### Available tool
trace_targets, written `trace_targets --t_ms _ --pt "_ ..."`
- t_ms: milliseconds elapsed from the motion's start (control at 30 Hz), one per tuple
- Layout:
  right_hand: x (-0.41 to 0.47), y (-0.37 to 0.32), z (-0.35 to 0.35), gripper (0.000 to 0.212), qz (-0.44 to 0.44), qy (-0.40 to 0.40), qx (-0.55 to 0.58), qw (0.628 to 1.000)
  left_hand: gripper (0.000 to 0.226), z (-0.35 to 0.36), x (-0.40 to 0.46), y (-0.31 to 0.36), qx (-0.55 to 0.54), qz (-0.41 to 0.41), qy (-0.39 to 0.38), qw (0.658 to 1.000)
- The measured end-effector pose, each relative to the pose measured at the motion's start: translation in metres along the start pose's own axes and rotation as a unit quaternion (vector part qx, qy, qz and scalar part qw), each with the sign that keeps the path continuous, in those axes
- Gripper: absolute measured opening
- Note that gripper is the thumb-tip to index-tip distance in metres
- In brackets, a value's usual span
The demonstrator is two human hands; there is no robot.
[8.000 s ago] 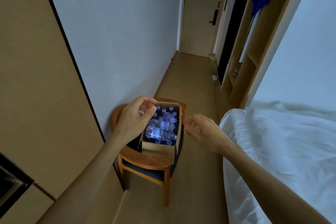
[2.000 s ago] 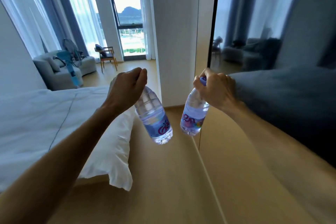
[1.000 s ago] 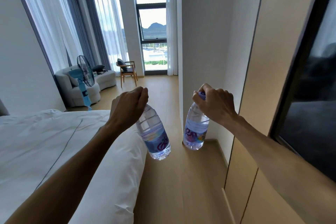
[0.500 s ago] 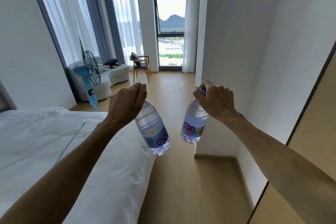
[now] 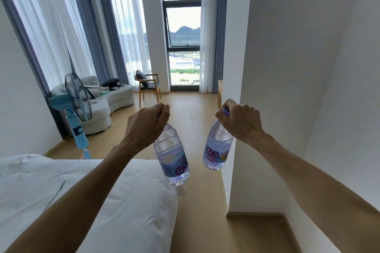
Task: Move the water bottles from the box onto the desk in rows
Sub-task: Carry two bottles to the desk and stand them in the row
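Observation:
My left hand (image 5: 147, 127) grips the top of a clear water bottle (image 5: 172, 158) with a blue and purple label; the bottle hangs tilted below my fist. My right hand (image 5: 239, 122) grips a second water bottle (image 5: 217, 151) by its purple cap and neck, and that bottle hangs almost straight down. Both bottles are in mid-air over the wooden floor, between the bed and the wall corner. A sliver of a wooden desk (image 5: 220, 90) shows past the wall corner on the right. The box is out of view.
A white bed (image 5: 86, 197) fills the lower left. A white wall corner (image 5: 236, 109) juts in on the right. Ahead lie a wooden floor aisle (image 5: 191, 109), a blue standing fan (image 5: 77, 109), a pale sofa (image 5: 107, 98), a wooden chair (image 5: 148, 87) and a tall window.
I have turned away from the box on the chair and walked forward along the bed with a bottle in each hand. The dark screen on the right has left the view.

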State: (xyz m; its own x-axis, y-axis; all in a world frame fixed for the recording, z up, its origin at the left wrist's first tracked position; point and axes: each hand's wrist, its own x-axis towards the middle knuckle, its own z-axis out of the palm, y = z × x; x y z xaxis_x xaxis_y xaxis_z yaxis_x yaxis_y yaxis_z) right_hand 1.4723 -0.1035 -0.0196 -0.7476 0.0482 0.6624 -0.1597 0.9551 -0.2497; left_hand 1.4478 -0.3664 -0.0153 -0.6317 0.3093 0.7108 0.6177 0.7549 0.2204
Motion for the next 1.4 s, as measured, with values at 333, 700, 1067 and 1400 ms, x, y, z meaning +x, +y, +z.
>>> trace_targets --t_ms 333,700,1067,1400 --pt "0.159 0.053 0.144 0.033 0.016 -0.010 -0.001 1.000 0.042 0.118 0.144 -0.126 -0.019 -0.018 0.002 1.000" --pt "0.357 0.123 0.304 0.031 -0.032 -0.023 0.039 0.998 0.038 0.254 0.306 -0.247 0.029 -0.046 0.012 0.998" --pt "0.536 0.174 0.467 0.028 -0.027 0.011 0.061 0.998 0.046 0.367 0.458 -0.389 -0.006 -0.066 0.024 0.998" --pt "0.684 0.222 0.592 0.023 -0.009 -0.028 0.016 0.999 0.043 0.474 0.601 -0.519 0.012 -0.046 0.007 0.999"
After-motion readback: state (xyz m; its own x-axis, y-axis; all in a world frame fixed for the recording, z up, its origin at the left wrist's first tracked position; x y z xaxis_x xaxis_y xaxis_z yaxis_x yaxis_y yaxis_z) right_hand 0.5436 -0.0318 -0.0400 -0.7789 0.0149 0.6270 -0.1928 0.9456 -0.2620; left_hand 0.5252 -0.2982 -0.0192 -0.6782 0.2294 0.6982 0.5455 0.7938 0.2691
